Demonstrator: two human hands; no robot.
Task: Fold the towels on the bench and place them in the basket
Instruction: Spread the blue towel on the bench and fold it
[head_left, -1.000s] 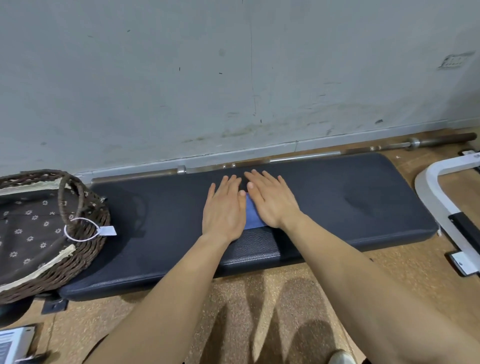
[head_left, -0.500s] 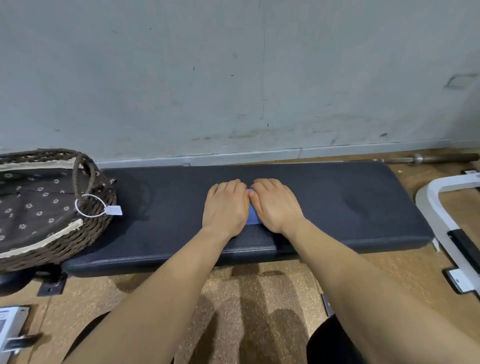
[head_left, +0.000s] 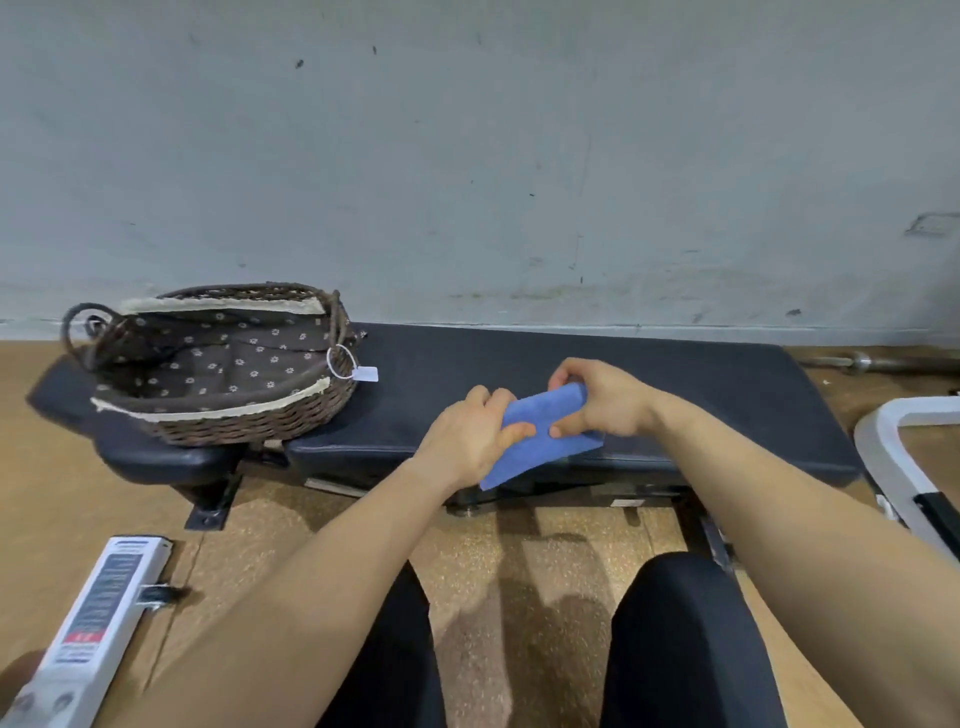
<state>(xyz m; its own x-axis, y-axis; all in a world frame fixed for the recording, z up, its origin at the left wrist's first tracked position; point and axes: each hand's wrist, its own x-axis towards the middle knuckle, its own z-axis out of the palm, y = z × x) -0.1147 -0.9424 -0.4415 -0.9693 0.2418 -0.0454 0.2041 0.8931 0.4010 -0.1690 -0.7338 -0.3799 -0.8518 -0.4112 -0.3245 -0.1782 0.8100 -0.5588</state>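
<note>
Both hands pinch the small folded blue cloth towel (head_left: 540, 436), left hand (head_left: 467, 436) and right hand (head_left: 597, 402), just above the long black padded bench (head_left: 727, 395) near its front edge. Risk: folds may slip open on the carry, since only the edges are pinched. Brown wicker basket with flowered lining (head_left: 218, 364) sits on the bench's left end; path looks unobstructed, a steel barbell (head_left: 862, 361) lies behind the bench's right end.

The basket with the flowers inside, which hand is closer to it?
Left. The left hand grips the blue towel at the end toward the basket; the right hand grips its other end, farther along the bench.
</note>
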